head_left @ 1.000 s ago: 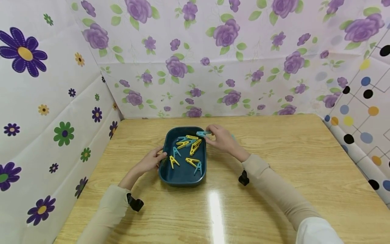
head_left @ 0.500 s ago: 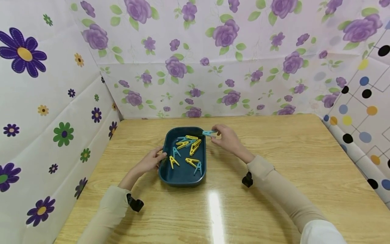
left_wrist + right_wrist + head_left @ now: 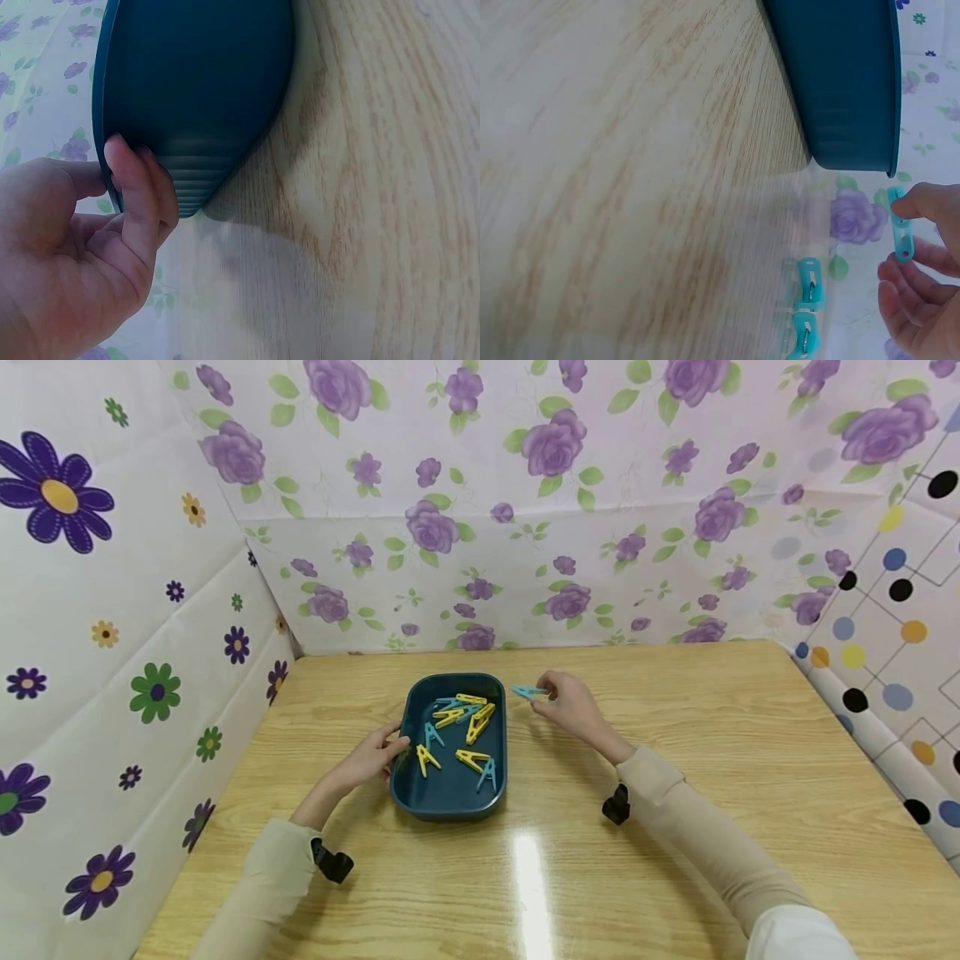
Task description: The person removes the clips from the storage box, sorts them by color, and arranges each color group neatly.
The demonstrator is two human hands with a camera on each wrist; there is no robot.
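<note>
A dark teal plastic bin (image 3: 442,793) stands on the wooden table, with several yellow clothespins (image 3: 472,760) and blue clothespins (image 3: 488,773) lying loose in it. My left hand (image 3: 367,758) grips the bin's left side; in the left wrist view its thumb and fingers are on either side of the rim. Just beyond the bin's right rim, my right hand (image 3: 574,708) pinches a light blue clothespin (image 3: 528,692) between thumb and fingers, above the table. Two more light blue clothespins, one nearer (image 3: 810,283) and one beside it (image 3: 805,335), are on the table in the right wrist view.
The wooden table (image 3: 712,760) extends widely to the right and in front. A flower-printed cloth (image 3: 480,568) hangs along its back edge, and others close off both sides. Each wrist carries a small black camera, such as the right one (image 3: 617,806).
My right hand has moved right with the blue clothespin, from over the bin's far right corner to outside its rim. The left hand and bin have stayed in place.
</note>
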